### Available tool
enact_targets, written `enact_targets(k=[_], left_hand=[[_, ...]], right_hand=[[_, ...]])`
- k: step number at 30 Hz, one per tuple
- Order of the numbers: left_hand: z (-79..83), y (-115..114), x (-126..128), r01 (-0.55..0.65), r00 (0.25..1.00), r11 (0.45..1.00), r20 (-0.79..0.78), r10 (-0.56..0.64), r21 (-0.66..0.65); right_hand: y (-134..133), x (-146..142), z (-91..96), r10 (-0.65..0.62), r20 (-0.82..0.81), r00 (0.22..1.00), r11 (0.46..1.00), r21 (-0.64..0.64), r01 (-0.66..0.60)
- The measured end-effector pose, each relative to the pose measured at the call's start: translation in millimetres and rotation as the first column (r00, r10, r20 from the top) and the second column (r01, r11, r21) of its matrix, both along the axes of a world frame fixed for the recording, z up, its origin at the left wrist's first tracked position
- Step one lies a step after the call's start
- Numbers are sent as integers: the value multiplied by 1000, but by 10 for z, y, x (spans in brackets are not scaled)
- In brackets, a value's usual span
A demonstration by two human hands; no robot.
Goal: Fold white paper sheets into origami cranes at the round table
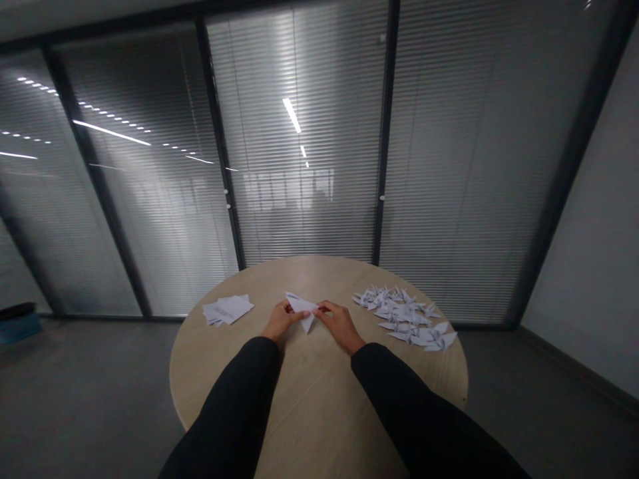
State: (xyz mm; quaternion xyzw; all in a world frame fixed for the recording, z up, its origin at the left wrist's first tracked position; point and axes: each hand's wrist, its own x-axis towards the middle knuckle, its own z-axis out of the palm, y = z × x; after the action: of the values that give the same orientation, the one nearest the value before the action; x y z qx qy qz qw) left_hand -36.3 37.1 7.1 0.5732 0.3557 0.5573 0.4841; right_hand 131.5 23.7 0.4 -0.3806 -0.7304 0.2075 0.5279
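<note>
Between my two hands is a partly folded sheet of white paper [300, 303], held just above the middle of the round table. It has a pointed corner at the upper left and another pointing down towards me. My left hand [280, 322] pinches its left side, thumb on the near face. On the right, my right hand [340, 323] grips the other side between thumb and fingers. Some fingertips are hidden behind the paper.
On the round wooden table [319, 412], a stack of loose white paper sheets [229, 309] lies at the left. Several folded paper cranes [407, 316] lie in rows at the right. Glass partitions with blinds [304, 199] stand behind the table. A blue bin [20, 324] is on the floor, far left.
</note>
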Motion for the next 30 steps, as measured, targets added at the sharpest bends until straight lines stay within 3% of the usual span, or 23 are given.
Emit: enact_targets(k=[30], left_hand=[[16, 2, 0, -7, 1000, 1000, -16, 7, -14]], right_hand=[[-25, 11, 15, 32, -3, 999, 998, -48, -32]])
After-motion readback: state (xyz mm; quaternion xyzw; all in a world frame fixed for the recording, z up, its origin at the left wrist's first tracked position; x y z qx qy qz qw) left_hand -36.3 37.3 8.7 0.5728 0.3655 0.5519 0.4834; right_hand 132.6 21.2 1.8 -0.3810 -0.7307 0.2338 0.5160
